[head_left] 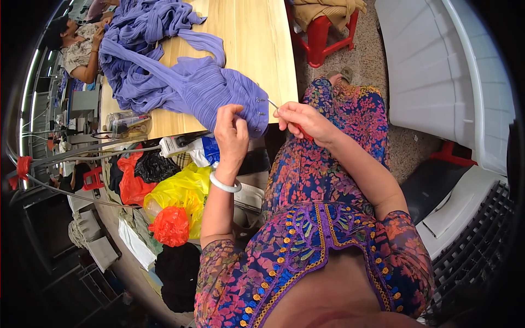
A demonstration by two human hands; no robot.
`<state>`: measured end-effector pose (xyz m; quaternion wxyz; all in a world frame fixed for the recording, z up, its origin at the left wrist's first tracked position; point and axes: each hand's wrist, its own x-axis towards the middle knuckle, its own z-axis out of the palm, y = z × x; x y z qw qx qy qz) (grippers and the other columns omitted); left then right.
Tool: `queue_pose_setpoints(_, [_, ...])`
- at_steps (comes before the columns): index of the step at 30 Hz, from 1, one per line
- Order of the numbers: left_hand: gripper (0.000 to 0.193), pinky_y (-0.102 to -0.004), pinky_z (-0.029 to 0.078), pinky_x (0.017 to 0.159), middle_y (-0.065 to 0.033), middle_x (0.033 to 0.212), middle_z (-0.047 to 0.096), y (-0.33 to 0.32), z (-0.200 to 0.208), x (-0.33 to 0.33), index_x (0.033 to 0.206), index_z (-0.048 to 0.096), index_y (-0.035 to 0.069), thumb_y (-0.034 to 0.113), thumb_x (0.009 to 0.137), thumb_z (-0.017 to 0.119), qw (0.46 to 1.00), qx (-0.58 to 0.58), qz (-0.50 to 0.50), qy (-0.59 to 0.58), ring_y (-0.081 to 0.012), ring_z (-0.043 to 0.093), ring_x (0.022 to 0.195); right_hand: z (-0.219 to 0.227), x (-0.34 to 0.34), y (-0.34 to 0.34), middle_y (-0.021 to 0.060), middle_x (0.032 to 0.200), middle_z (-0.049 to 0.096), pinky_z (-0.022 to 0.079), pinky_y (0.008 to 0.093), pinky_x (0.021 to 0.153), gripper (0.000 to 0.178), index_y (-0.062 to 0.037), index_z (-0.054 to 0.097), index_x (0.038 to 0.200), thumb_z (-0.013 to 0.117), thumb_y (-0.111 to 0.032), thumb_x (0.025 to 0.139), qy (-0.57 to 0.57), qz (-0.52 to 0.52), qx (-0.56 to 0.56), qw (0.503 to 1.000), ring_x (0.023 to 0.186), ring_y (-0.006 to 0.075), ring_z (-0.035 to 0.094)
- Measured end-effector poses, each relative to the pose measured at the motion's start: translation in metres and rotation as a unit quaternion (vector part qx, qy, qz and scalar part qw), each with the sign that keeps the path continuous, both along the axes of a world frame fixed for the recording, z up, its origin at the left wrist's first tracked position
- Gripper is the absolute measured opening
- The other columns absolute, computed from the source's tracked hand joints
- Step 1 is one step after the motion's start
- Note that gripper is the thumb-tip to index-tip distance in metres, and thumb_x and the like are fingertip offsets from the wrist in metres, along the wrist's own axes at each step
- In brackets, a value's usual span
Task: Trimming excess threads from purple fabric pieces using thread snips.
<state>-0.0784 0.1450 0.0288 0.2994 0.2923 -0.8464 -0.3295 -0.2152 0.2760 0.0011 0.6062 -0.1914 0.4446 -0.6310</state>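
A purple pleated garment (213, 90) lies across the wooden table, its near end reaching the table's edge. Small metal pieces, perhaps pins or hooks, sit in a row along that end. My left hand (232, 131) is curled beside this end, with a pale bangle (225, 183) at the wrist. Whatever is between its fingers, if anything, is hidden. To the right of the cloth, my right hand (309, 123) grips a thin metal tool (273, 104) with a red handle. The tool's tip points to the garment's edge; I cannot tell whether it touches.
A clear jar (128, 123) stands at the table's left edge. Below hang or lie a white power strip (173, 145), cables and yellow (180, 191) and red plastic bags. A red stool (322, 41) bearing brown cloth is beyond the table. Another person (82, 52) sits at far left.
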Motion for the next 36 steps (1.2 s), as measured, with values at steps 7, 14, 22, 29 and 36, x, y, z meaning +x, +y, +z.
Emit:
queue_pose_setpoints(7, [0.024,-0.0377,0.043,0.061,-0.0129,0.077,0.054,0.000,0.001,-0.019,0.079,0.058,0.001,0.022,0.071,0.065,0.972,-0.106,-0.011,-0.207,-0.0308,0.054,0.071,-0.003,0.002,0.003,0.0011,0.070,0.055,0.032,0.0164,0.040,0.026,-0.0015,0.053,0.089,0.052,-0.027,0.085,0.026,-0.002,-0.002,1.000,0.047,0.0022,0.040])
queue_pose_setpoints(14, [0.024,-0.0362,0.043,0.060,-0.0126,0.072,0.053,0.005,0.000,-0.020,0.075,0.060,0.000,0.023,0.071,0.066,0.962,-0.142,-0.002,-0.235,-0.0288,0.054,0.066,-0.003,0.001,0.001,0.0007,0.070,0.054,0.032,0.0162,0.041,0.027,-0.0019,0.053,0.091,0.052,-0.028,0.084,0.026,-0.003,0.007,1.000,0.048,0.0023,0.040])
queue_pose_setpoints(22, [0.018,-0.0370,0.042,0.059,-0.0128,0.069,0.053,0.000,-0.004,-0.023,0.073,0.061,0.001,0.019,0.073,0.062,0.962,-0.113,0.027,-0.247,-0.0300,0.054,0.065,-0.001,-0.002,-0.003,0.0011,0.072,0.057,0.037,0.0192,0.049,0.031,-0.0011,0.052,0.090,0.054,-0.031,0.084,0.148,0.002,0.026,0.989,0.057,0.0047,0.046])
queue_pose_setpoints(29, [0.010,-0.0353,0.042,0.060,-0.0128,0.071,0.055,-0.006,-0.007,-0.015,0.074,0.061,0.000,0.011,0.075,0.059,0.985,-0.022,0.001,-0.169,-0.0288,0.055,0.065,-0.004,-0.008,-0.010,0.0012,0.069,0.056,0.041,0.0238,0.052,0.027,-0.0010,0.052,0.090,0.056,-0.026,0.083,0.373,-0.045,0.028,0.926,0.060,0.0095,0.051])
queue_pose_setpoints(36, [0.011,-0.0276,0.044,0.058,-0.0111,0.071,0.059,-0.011,-0.006,-0.010,0.077,0.061,-0.001,0.009,0.075,0.060,0.988,0.005,-0.016,-0.157,-0.0187,0.057,0.061,0.008,-0.008,-0.010,0.0130,0.066,0.055,0.043,0.0340,0.057,0.030,-0.0002,0.052,0.087,0.059,-0.027,0.077,0.458,-0.020,0.032,0.888,0.061,0.0246,0.056])
